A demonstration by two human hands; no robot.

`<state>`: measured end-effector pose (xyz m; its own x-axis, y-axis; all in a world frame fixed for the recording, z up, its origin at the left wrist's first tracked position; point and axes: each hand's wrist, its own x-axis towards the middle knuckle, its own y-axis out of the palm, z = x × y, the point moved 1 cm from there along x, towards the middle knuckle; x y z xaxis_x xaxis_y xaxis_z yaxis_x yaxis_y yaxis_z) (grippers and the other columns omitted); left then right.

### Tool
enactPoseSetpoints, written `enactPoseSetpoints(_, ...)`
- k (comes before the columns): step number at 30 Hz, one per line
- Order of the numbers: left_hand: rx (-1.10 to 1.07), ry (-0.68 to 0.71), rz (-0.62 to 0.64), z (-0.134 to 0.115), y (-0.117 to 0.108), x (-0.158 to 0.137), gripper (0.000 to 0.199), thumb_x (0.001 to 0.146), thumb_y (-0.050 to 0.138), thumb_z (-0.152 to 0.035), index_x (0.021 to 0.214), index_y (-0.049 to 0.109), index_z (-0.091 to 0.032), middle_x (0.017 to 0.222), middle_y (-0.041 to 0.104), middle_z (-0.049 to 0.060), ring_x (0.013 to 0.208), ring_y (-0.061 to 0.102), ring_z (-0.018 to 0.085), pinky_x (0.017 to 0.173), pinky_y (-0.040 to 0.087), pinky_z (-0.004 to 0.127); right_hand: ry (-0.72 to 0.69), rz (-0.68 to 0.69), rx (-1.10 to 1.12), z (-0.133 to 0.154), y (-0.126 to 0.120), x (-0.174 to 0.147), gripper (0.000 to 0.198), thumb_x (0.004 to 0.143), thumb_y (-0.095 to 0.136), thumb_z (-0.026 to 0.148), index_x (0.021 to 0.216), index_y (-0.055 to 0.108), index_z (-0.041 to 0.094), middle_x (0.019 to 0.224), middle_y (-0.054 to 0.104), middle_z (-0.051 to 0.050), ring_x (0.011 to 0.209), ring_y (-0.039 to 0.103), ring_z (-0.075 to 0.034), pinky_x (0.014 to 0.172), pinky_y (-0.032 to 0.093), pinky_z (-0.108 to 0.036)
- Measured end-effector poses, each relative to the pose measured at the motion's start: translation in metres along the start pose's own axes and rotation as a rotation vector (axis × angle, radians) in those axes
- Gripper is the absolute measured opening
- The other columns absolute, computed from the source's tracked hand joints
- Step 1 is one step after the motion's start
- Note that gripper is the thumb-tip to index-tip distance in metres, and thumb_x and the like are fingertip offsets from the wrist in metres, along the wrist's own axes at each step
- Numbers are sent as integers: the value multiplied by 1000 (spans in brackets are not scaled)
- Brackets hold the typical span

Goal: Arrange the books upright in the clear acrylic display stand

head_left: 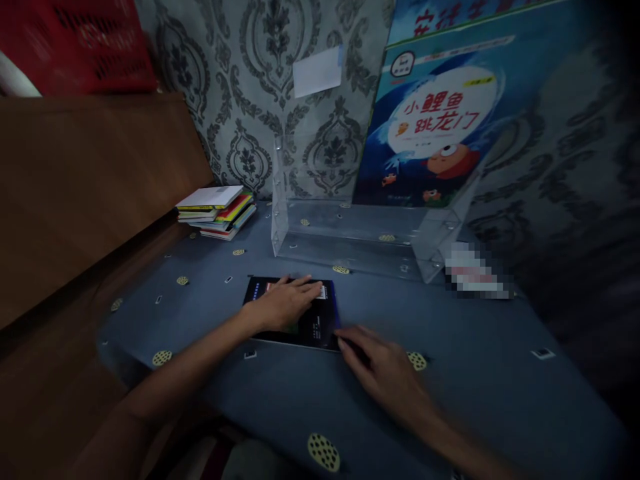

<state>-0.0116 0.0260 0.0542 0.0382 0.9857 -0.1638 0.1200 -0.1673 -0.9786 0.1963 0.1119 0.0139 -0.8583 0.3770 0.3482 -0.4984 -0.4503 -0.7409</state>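
A dark-covered book (324, 327) lies flat and closed on the table, with small white print and a barcode on the side facing up. Across its upper middle rests my left hand (286, 303), palm down with the fingers stretched out. At the book's lower right corner, my right hand (377, 363) pinches the edge between thumb and fingers. Part of the cover is hidden beneath my left hand.
A clear acrylic rack (345, 250) stands behind the book, with a blue picture book (425, 127) upright in it at the right. A stack of books (217, 212) sits at the back left. A blurred item (475, 270) lies right of the rack. A red basket (85, 47) is at upper left.
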Motion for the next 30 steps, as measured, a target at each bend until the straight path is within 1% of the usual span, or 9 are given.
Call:
enactPoseSetpoints(3, 3, -19, -40, -2, 8, 1, 47, 107, 36, -21, 153, 36, -13, 163, 40, 15, 155, 29, 29, 122, 31, 58, 45, -10, 97, 1, -1, 1, 33, 98, 45, 26, 107, 77, 21, 101, 79, -9, 87, 76, -23, 77, 61, -36)
enactPoseSetpoints(6, -16, -15, -91, 0, 13, -3, 45, 108, 36, -27, 151, 41, -17, 164, 39, 12, 155, 29, 28, 122, 30, 57, 124, 8, 166, -4, -4, 4, 34, 98, 45, 29, 111, 77, 22, 100, 80, -8, 81, 75, -22, 75, 61, -36)
enactPoseSetpoints(8, -44, 23, -100, 1, 15, -9, 47, 107, 43, -39, 150, 44, -21, 164, 39, 12, 155, 29, 28, 123, 29, 57, 167, 16, 198, -7, -5, 5, 34, 97, 46, 29, 113, 76, 22, 97, 80, -6, 78, 74, -22, 72, 59, -35)
enactPoseSetpoints(11, -62, 124, -87, 0, 16, -22, 66, 97, 52, -63, 151, 45, -25, 165, 38, 12, 155, 29, 31, 124, 27, 59, 213, 15, 244, -9, -6, 7, 33, 96, 48, 28, 113, 76, 21, 100, 80, -6, 82, 74, -21, 74, 58, -33)
enactPoseSetpoints(13, -39, 165, -101, -3, 19, -29, 79, 91, 54, -71, 153, 41, -25, 164, 38, 13, 154, 30, 32, 123, 26, 60, 244, 26, 286, -9, -6, 8, 32, 96, 49, 28, 114, 75, 21, 99, 80, -6, 81, 73, -20, 74, 58, -33)
enactPoseSetpoints(15, 8, 180, -133, -8, 23, -33, 79, 92, 54, -70, 153, 41, -22, 162, 42, 15, 152, 34, 33, 121, 31, 60, 275, 31, 353, -9, -7, 9, 31, 97, 50, 27, 116, 74, 21, 98, 80, -6, 80, 72, -19, 74, 58, -33)
enactPoseSetpoints(22, 155, 223, -320, -19, 36, -32, 53, 103, 47, -51, 140, 56, -15, 145, 61, 17, 140, 53, 30, 112, 48, 53, 388, 41, 643, -10, -9, 11, 30, 95, 52, 19, 115, 73, 18, 103, 79, -9, 89, 75, -19, 82, 62, -37)
enactPoseSetpoints(25, 210, 247, -376, -22, 38, -33, 43, 105, 48, -42, 133, 62, -12, 138, 66, 18, 133, 60, 32, 106, 54, 51, 417, 28, 664, -12, -8, 11, 28, 93, 53, 17, 114, 72, 18, 103, 79, -8, 85, 75, -17, 82, 62, -35)
enactPoseSetpoints(30, 148, 309, -499, -25, 31, -35, 33, 107, 43, -30, 119, 69, -13, 116, 77, 13, 115, 72, 26, 95, 63, 42, 420, 10, 692, -15, -5, 12, 26, 93, 54, 14, 111, 72, 17, 98, 79, -6, 78, 73, -13, 78, 60, -30)
